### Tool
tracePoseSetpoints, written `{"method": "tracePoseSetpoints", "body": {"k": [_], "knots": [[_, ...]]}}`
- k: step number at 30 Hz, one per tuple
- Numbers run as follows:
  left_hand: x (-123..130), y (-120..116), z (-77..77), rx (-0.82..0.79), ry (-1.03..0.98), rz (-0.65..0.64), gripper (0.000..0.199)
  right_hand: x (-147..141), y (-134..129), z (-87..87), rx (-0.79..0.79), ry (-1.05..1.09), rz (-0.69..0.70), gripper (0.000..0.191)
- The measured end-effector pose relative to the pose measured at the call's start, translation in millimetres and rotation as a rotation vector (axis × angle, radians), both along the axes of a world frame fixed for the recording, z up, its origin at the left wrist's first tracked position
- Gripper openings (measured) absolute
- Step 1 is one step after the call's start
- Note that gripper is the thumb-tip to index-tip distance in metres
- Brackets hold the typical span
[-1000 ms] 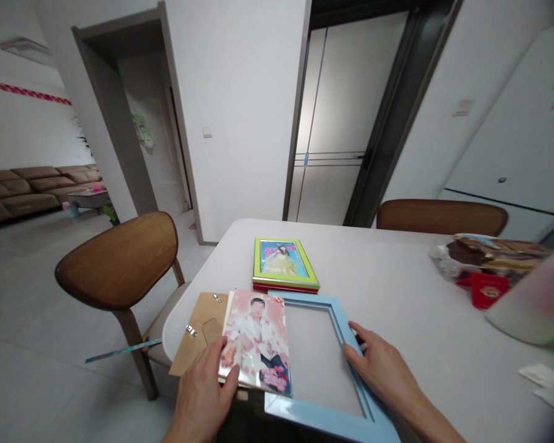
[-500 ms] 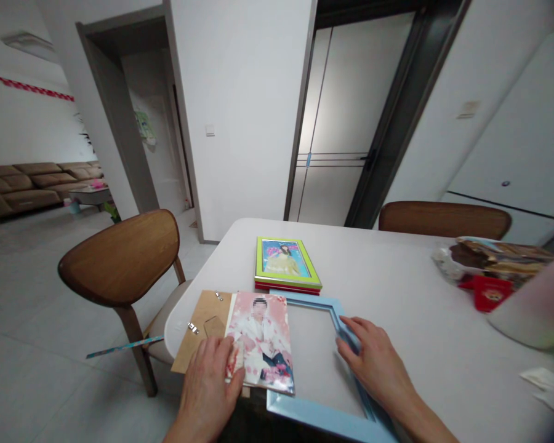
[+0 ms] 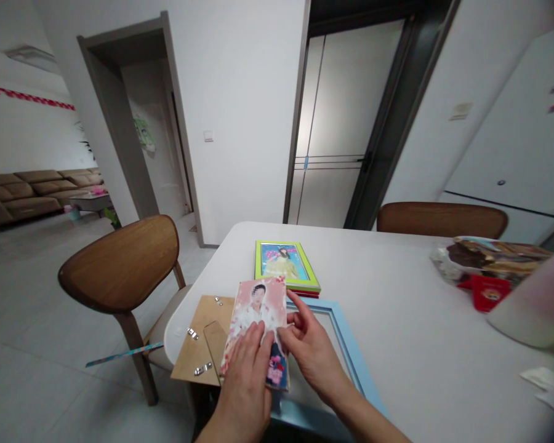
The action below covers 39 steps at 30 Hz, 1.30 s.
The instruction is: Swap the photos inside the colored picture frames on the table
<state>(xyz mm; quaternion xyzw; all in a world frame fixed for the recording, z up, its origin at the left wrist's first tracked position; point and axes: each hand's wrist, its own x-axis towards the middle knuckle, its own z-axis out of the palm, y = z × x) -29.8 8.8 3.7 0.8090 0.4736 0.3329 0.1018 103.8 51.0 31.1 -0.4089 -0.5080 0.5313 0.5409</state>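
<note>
A pink photo print [image 3: 265, 301] of a figure in white lies tilted over a brown backing board [image 3: 196, 347] with metal clips and over the left side of a light blue frame [image 3: 351, 344]. My left hand [image 3: 247, 378] rests flat on the photo's lower part, fingers extended. At the photo's right edge, my right hand [image 3: 311, 347] pinches it between thumb and fingers, index finger stretched upward. Behind them sits a green frame [image 3: 311, 271] holding a picture, stacked on something red.
On the white table [image 3: 388, 283], a red packet [image 3: 489, 292], a brown-and-clear package [image 3: 503, 253] and a pale pink container [image 3: 535, 301] stand at right. Wooden chairs are at left [image 3: 124, 264] and behind [image 3: 443, 219].
My right hand has left the blue frame's right side and taken the photo's right edge. My left hand has moved right onto the photo, which has shifted and uncovered more of the board.
</note>
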Motion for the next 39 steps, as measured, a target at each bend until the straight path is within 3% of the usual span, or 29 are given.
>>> {"method": "tracePoseSetpoints", "body": {"k": [3, 6, 9, 11, 13, 15, 18, 21, 25, 31, 35, 39], "knots": [[11.8, 0.7, 12.6, 0.004, -0.363, 0.023, 0.043, 7.9, -8.8, 9.0, -0.027, 0.052, -0.059, 0.064], [32.1, -2.3, 21.9, -0.195, -0.786, 0.094, 0.036, 21.2, -11.6, -1.0, -0.233, 0.053, -0.125, 0.059], [49.5, -4.0, 17.5, -0.446, -1.058, 0.045, 0.04, 40.2, -10.9, -12.7, -0.29, 0.122, -0.09, 0.057], [52.3, -3.2, 9.5, -0.528, -1.103, 0.005, 0.046, 56.7, -9.1, -16.3, -0.273, 0.077, -0.141, 0.06], [47.7, -2.3, 1.3, -0.516, -0.993, 0.032, 0.05, 73.9, -6.7, -17.5, -0.317, -0.05, -0.233, 0.063], [39.8, -2.6, -5.8, -0.466, -0.734, 0.07, 0.051, 87.8, -3.9, -18.5, -0.356, -0.183, -0.286, 0.065], [31.5, -5.6, -14.5, -0.387, -0.303, -0.025, 0.05, 96.4, 1.2, -22.2, -0.33, -0.354, -0.283, 0.064], [30.6, -7.8, -19.9, -0.299, -0.064, -0.113, 0.05, 93.6, 7.8, -27.3, -0.273, -0.517, -0.254, 0.062], [32.1, -6.3, -17.1, -0.252, 0.077, -0.112, 0.045, 87.8, 15.3, -30.6, -0.121, -0.874, -0.265, 0.05], [40.5, -3.7, -0.7, -0.282, 0.205, -0.06, 0.038, 81.8, 12.8, -32.6, 0.132, -1.425, -0.345, 0.034], [40.3, -5.7, 4.8, -0.303, 0.225, -0.069, 0.038, 81.8, 12.8, -38.6, 0.248, -1.532, -0.356, 0.026], [6.4, -9.4, 0.7, -0.238, 0.259, -0.096, 0.051, 76.9, 12.8, -34.8, 0.24, -1.497, -0.327, 0.028]]}}
